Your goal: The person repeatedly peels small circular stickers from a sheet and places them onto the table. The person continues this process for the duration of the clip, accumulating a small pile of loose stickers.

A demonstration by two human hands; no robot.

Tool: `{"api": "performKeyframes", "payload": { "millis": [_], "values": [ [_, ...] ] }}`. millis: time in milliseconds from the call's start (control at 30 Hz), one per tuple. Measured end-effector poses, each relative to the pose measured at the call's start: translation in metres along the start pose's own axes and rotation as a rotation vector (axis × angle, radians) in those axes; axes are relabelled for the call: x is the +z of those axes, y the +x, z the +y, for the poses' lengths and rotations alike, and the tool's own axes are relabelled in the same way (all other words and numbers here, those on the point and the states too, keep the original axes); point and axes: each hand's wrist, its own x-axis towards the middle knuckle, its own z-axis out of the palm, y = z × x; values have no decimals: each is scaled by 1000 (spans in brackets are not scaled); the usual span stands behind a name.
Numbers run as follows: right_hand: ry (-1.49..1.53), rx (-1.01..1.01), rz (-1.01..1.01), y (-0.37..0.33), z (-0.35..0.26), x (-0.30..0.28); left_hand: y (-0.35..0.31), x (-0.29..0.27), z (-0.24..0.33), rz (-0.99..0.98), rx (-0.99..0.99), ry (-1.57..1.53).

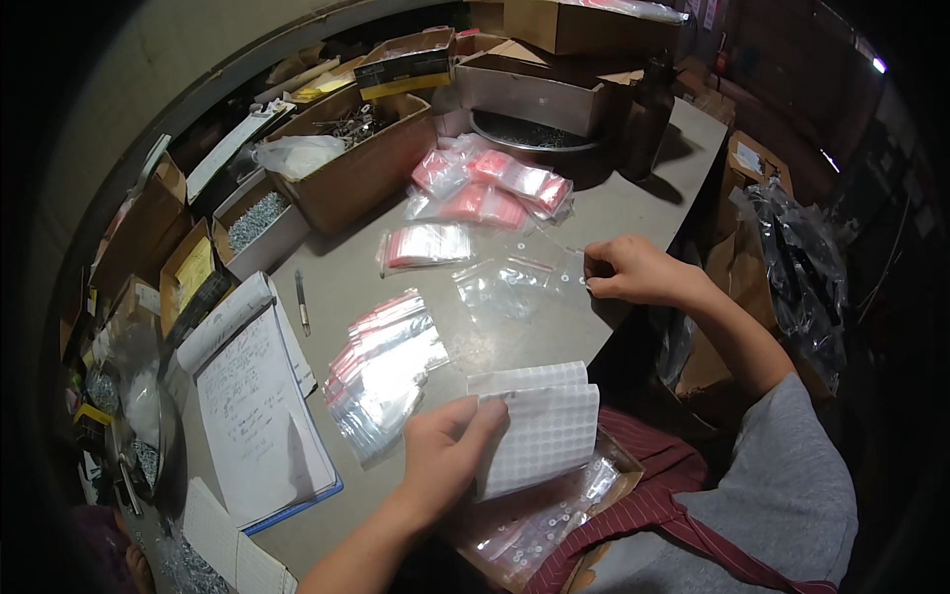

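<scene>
The left hand (447,447) grips sheets of round white stickers (542,431) above the near edge of the table (475,342). Beside its right edge, the right hand (633,270) draws its fingers together at clear zip bags (505,289), though I cannot tell whether they pinch one. Toward the left edge lies a notepad (252,396), its handwriting too small to read.

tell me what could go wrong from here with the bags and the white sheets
1. The clear bags beside the right hand lie near the edge of the table, so one might slide off.
2. The left hand is close to the fanned bag stack and could knock it askew.
3. The dotted white sheets hang over an open box; a loosened grip might drop them in.
</scene>
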Motion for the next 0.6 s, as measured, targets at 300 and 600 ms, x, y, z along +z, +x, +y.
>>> {"api": "performKeyframes", "payload": {
  "millis": [300, 600],
  "values": [
    [89, 4, 34, -8, 9, -2, -1, 0, 1, 0, -24, -49],
    [-196, 20, 43, -12, 10, 1, -4, 2, 13, 9, -85, -136]
  ]
}}
